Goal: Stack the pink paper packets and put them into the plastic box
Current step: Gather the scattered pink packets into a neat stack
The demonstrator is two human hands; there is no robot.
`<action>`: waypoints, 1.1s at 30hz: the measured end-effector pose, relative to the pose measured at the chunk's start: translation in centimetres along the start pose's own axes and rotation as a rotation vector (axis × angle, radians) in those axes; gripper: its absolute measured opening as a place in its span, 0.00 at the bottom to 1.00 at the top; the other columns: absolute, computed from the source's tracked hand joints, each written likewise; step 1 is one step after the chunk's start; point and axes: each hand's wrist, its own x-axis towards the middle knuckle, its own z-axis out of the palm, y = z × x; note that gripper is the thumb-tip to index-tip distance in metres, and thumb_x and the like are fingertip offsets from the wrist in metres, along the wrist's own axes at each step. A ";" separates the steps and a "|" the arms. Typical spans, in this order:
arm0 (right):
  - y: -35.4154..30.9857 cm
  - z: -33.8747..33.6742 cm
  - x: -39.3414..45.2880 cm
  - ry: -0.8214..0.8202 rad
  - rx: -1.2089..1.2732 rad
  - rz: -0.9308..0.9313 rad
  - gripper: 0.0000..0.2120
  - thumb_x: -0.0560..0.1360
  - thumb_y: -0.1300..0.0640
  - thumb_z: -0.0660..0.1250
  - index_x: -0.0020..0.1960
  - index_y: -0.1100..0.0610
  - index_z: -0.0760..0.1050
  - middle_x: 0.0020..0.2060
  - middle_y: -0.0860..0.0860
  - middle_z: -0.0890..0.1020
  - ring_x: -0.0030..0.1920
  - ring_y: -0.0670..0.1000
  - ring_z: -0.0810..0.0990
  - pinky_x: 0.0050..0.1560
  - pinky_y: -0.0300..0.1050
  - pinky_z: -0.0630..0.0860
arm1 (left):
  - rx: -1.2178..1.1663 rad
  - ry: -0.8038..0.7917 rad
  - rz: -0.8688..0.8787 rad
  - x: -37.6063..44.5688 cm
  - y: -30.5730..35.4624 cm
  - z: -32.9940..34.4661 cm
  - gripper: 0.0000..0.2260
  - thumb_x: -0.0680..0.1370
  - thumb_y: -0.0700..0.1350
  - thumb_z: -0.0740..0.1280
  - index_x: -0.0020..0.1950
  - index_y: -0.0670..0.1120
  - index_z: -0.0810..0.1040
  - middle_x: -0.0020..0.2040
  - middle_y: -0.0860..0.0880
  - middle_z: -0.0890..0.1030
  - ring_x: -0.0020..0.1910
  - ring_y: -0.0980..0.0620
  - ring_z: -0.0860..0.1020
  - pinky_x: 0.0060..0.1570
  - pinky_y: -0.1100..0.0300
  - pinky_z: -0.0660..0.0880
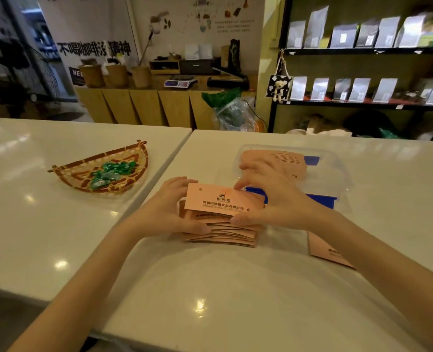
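A stack of pink paper packets [219, 203] with black print stands on the white table, fanned at its near edge. My left hand [171, 208] grips the stack's left side and my right hand [273, 199] grips its right side, thumb on the front edge. Just behind lies the clear plastic box [337, 174] with blue clips; more pink packets [284, 158] lie inside it. One loose pink packet [324, 250] lies flat to the right, partly under my right forearm.
A woven half-round basket [103, 171] with green wrapped sweets sits on the neighbouring table at the left. A gap runs between the two white tables. Shelves of bags and a wooden counter stand behind.
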 end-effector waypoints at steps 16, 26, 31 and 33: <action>0.9 -0.2 -1.0 -0.013 -0.064 0.014 0.32 0.60 0.33 0.67 0.61 0.44 0.69 0.74 0.45 0.53 0.72 0.44 0.40 0.70 0.51 0.38 | 0.183 0.015 0.076 0.4 3.9 1.2 0.35 0.63 0.61 0.71 0.67 0.57 0.63 0.73 0.55 0.58 0.73 0.52 0.48 0.71 0.48 0.51; 3.9 -4.8 -7.3 0.135 -0.083 0.098 0.24 0.65 0.40 0.67 0.59 0.44 0.71 0.68 0.44 0.65 0.70 0.45 0.54 0.68 0.44 0.50 | 0.122 0.019 0.416 3.2 11.1 4.6 0.30 0.66 0.62 0.68 0.66 0.58 0.65 0.69 0.57 0.65 0.68 0.57 0.58 0.69 0.54 0.58; 4.9 -6.8 -11.5 0.106 -0.042 0.293 0.24 0.66 0.43 0.68 0.60 0.47 0.71 0.64 0.45 0.71 0.65 0.46 0.63 0.67 0.46 0.61 | 0.137 -0.109 0.455 4.0 13.9 7.5 0.29 0.69 0.60 0.67 0.68 0.56 0.63 0.68 0.56 0.67 0.67 0.57 0.63 0.64 0.59 0.63; 5.5 -6.6 -13.2 0.038 -0.019 0.376 0.23 0.67 0.43 0.68 0.60 0.47 0.71 0.61 0.45 0.73 0.61 0.46 0.68 0.61 0.42 0.66 | 0.161 -0.184 0.467 4.1 14.7 8.6 0.28 0.70 0.59 0.66 0.68 0.56 0.64 0.66 0.56 0.70 0.65 0.57 0.66 0.57 0.65 0.64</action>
